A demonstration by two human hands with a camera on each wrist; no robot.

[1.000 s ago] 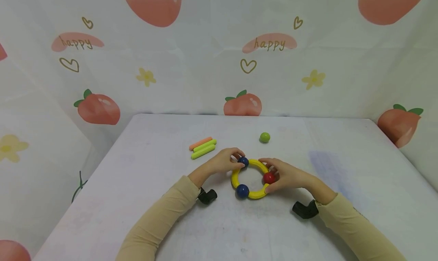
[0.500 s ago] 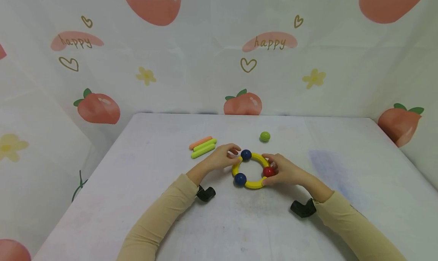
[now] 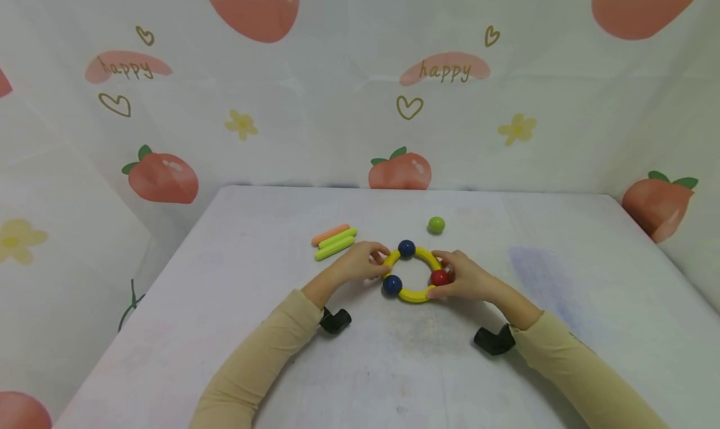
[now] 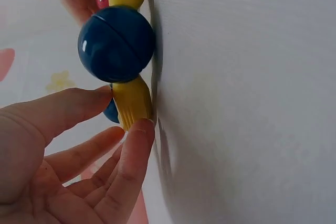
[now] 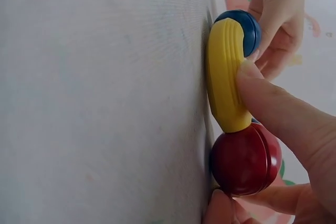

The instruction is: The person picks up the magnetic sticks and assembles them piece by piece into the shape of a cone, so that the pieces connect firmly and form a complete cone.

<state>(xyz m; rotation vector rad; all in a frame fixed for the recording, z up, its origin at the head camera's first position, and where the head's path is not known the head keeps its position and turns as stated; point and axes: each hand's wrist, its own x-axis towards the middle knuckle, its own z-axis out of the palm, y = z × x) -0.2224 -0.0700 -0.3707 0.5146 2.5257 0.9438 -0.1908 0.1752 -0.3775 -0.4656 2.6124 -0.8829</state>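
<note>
The left hand (image 3: 360, 261) has thumb and fingertips narrowed on a curved yellow bar (image 4: 132, 103) with a ribbed end, pinching it at the left of the ring. The right hand (image 3: 468, 277) straddles a glossy red ball (image 5: 241, 162): its thumb presses another curved yellow bar (image 5: 226, 77), while its fingers curl round the far side, their exact contact partly hidden. Between the hands, just right of the frame's centre, lies the ring (image 3: 414, 296), made of three yellow bars, the red ball and two glossy dark blue balls, one at its top (image 3: 407, 249) and one at its lower left (image 3: 392, 285). It looks like a closed circle, set flat on the white tabletop (image 3: 337, 379).

The step in hand seems to be closing or steadying this ring; the next move probably calls for light, even pressure so no joint parts.

Farther up, a small lime-green ball (image 3: 436, 225) sits above the ring, and an orange rod (image 3: 330, 235) and two lime-green rods (image 3: 334, 248) lie to the upper left.
</note>
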